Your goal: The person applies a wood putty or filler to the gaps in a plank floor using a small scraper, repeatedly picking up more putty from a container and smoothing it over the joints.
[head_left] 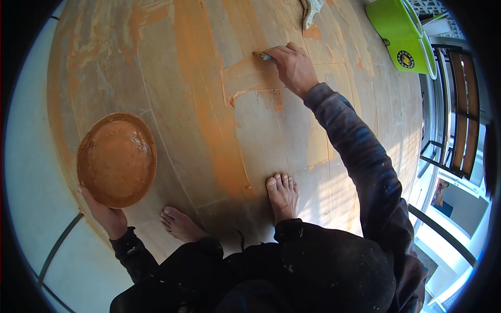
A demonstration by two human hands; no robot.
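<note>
Right fingers (282, 52) clamp a small tool (265, 57) jutting leftward; left fingers (86, 196) hold a bowl (123, 201).

Most of the frame is taken up by plank-look flooring (177, 156), bordered at far left by a pale wall (26, 156). Some black-framed slatted furniture (471, 86) is parked at the right edge, and pretty stripy sunlight (339, 193) is cast toward lower right.

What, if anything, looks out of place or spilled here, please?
Orange paste lies in uneven streaks across the floor, with a ragged ridge near the right hand; it looks messy because bare floor shows between the smears.
</note>
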